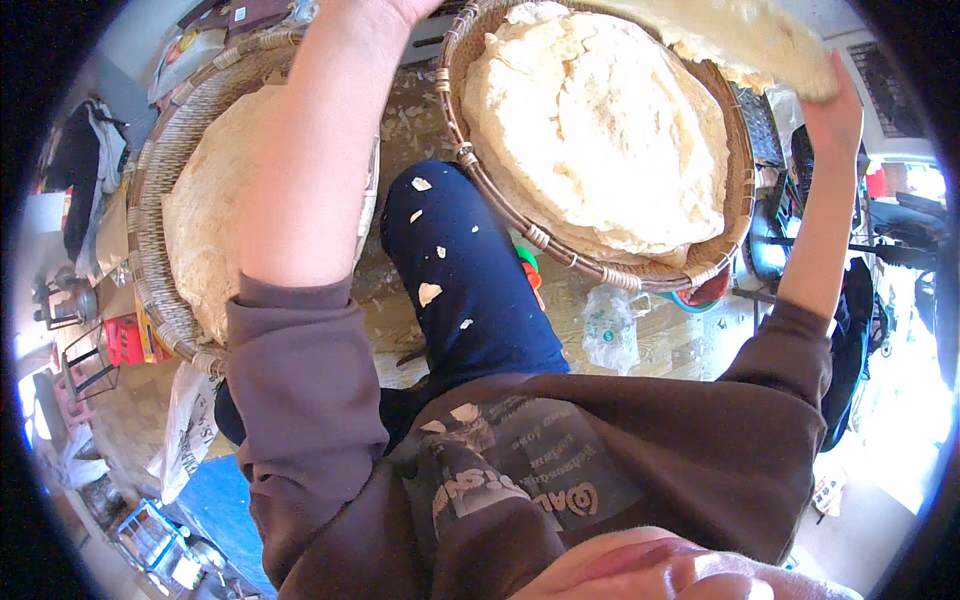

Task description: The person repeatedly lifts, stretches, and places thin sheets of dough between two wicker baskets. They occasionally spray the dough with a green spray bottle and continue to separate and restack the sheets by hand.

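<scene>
At upper right my right hand [834, 112] grips the edge of a large, thin sheet of flatbread [735, 37], slightly blurred. That sheet is raised over the far rim of a round woven basket [534, 234], and the top edge of the picture cuts it off. A stack of pale, crinkled flatbreads [600, 127] lies in this basket. My left hand [409, 7] is mostly beyond the top edge; its fingers are hidden. Below my left forearm, a second woven basket [146, 217] holds more browned flatbread [199, 217], partly covered by the arm.
Bread crumbs lie on my dark trouser leg [469, 285] between the baskets. On the wooden floor [675, 345] sits a clear plastic bag [611, 330]. A blue basin [701, 300] is partly under the right basket. A white bag [187, 427] hangs at left beside a blue surface [225, 510].
</scene>
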